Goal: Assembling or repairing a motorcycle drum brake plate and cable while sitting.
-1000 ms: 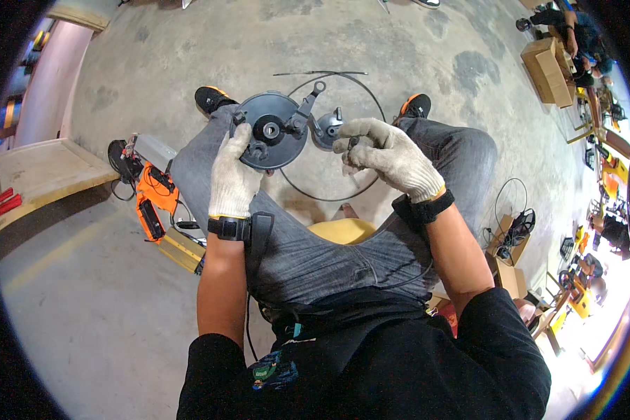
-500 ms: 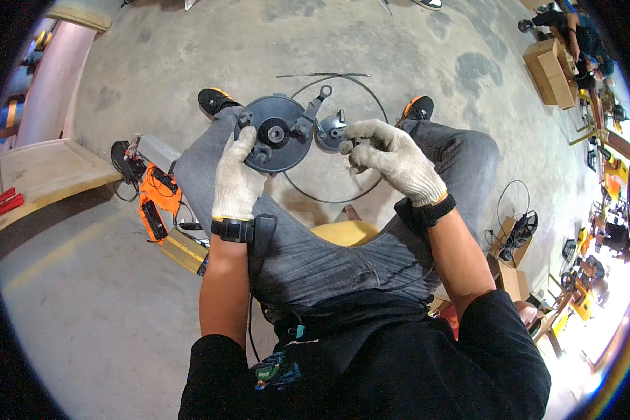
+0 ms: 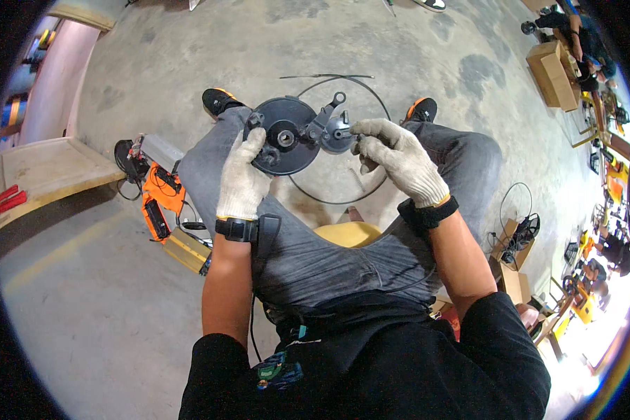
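Observation:
My left hand (image 3: 242,180), in a white knit glove, grips the near left edge of a round black drum brake plate (image 3: 302,155). The plate has a hub hole in its middle and a lever arm (image 3: 330,110) sticking up at its right. Just right of the plate, my gloved right hand (image 3: 404,159) is closed, thumb and fingers pinched together. Something small and dark shows at its fingertips, too hidden to name. Partly behind the lever and those fingertips is a smaller grey round part (image 3: 337,142). Beyond both lies a looped black cable (image 3: 383,103) on the floor.
An orange and black framed device (image 3: 162,190) lies on the floor at left, beside a wooden board (image 3: 56,164) with red-handled tools (image 3: 7,201). Under me is a yellow seat (image 3: 348,234). Cardboard boxes (image 3: 554,75) and another person (image 3: 586,45) are at far right.
The brake plate and my left hand sit slightly farther right, as the whole view has shifted a little. My right fingers have turned, and less of the small dark piece shows.

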Available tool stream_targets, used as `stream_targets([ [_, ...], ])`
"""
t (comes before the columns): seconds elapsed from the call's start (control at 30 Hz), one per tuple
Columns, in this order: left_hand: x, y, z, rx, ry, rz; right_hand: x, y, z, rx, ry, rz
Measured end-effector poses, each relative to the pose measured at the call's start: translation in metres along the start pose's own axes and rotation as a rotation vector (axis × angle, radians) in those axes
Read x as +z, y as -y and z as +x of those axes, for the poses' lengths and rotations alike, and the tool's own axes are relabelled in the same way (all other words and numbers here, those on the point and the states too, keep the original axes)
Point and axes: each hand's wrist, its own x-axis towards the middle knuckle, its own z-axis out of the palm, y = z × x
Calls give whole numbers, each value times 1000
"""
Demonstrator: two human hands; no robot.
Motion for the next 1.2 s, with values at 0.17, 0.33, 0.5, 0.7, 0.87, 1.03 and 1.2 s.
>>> stream_targets([
  [0.17, 6, -1, -2, 1, -26, -18, 1, -4, 1, -17, 6, 42],
  [0.33, 10, -4, -5, 16, -12, 72, 1, -5, 2, 30, 9, 55],
  [0.5, 12, -4, -7, -12, -29, 162, 2, -7, 4, 23, 31, 75],
  [0.7, 12, -3, -7, -15, -5, 187, 3, -7, 3, 1, 11, -34],
  [0.87, 11, -5, -9, -8, 12, 268, 4, -8, 3, -16, 12, 26],
  [1.03, 12, -6, -9, -43, 5, 205, 3, -7, 4, 5, 52, 42],
  [1.2, 10, -5, -7, 1, 2, 253, 3, -5, 1, 2, 23, 14],
])
